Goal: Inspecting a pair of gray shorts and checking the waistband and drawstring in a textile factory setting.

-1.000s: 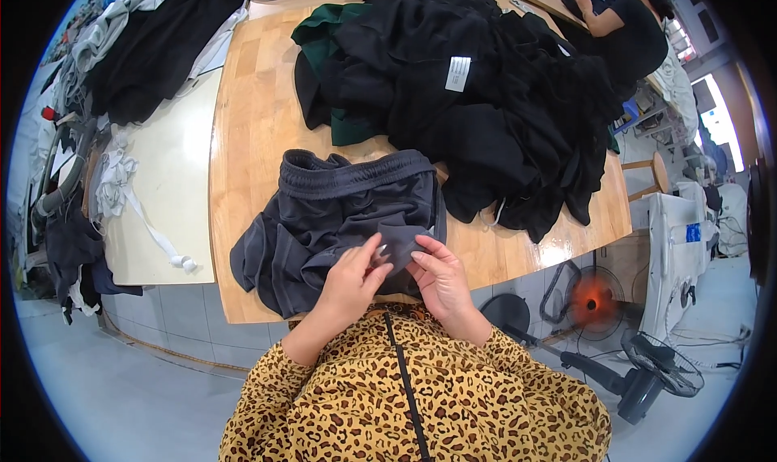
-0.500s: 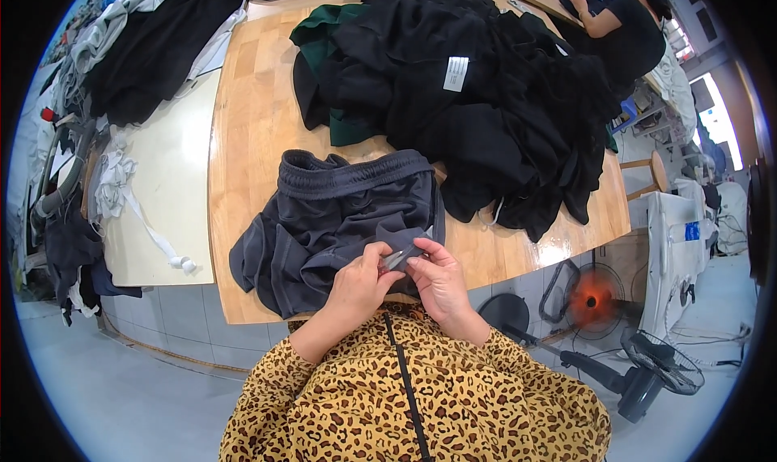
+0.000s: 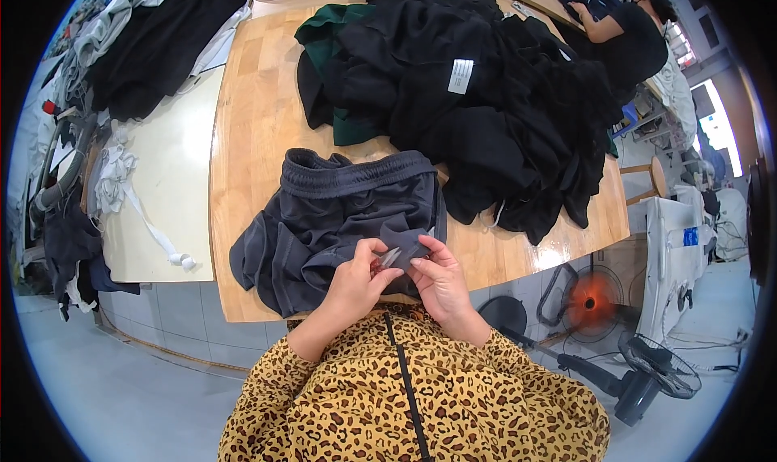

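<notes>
Dark grey shorts (image 3: pixel 348 211) with a gathered elastic waistband lie on the wooden table in front of me, waistband away from me. My left hand (image 3: pixel 354 282) is closed around small thread snips (image 3: pixel 391 258), whose silver pointed blades show beside the raised cloth. A bit of red shows inside that hand. Thumb and fingers of my right hand (image 3: pixel 443 287) pinch a lifted edge of the shorts just right of the blades. Whether the blades touch the cloth or a thread is too small to tell.
A heap of black garments (image 3: pixel 486 130) with a white label covers the far right of the wooden table (image 3: pixel 251 130). At left, a pale board (image 3: pixel 170 211) bears white strips. Fans (image 3: pixel 591 300) stand at lower right. A co-worker (image 3: pixel 639 45) works at far right.
The left hand's blades have drawn slightly back from the cloth edge, and the pinched cloth is turned a little. Otherwise the hands and shorts hold nearly the same place.
</notes>
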### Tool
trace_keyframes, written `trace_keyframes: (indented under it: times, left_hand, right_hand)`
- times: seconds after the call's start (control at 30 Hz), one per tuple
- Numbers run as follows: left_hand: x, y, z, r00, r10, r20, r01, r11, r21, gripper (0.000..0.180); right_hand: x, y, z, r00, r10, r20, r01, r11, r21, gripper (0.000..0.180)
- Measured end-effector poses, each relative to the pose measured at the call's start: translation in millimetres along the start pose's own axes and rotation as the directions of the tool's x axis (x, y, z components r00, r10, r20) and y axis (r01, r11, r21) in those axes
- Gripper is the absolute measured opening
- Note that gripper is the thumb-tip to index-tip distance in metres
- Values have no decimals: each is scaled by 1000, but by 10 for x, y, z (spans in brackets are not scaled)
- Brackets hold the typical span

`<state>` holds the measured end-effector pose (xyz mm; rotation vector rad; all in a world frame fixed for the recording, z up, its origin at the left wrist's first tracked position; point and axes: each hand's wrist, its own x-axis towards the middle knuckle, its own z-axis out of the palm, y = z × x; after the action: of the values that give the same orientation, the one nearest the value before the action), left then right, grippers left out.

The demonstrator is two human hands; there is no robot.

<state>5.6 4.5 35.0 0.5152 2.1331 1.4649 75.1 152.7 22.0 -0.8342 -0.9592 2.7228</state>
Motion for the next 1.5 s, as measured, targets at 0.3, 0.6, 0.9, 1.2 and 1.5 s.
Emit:
trace_keyframes:
  times: [0.3,0.6,0.9,1.2,1.5]
  left_hand:
    - [-22,-41,73,988,152,29,-155,970,189,37]
    - [-30,-60,37,997,74,-19,-73,997,26,40]
    - [-77,-285,38,789,609,-75,-559,763,324,29]
    - [-222,-711,-108,533,811,-239,-579,557,596,21]
    - [-225,-787,-99,476,837,-269,-564,525,637,15]
  right_hand:
    - [8,0,-49,998,52,24,-52,999,16,37]
    - [-31,11,-12,1000,-6,-1,6,999,-50,54]
    - [-71,5,95,994,-66,82,77,987,-138,75]
    - [-3,5,-57,972,-207,-114,216,974,70,64]
    - [-36,-6,-15,970,-200,-138,208,977,49,68]
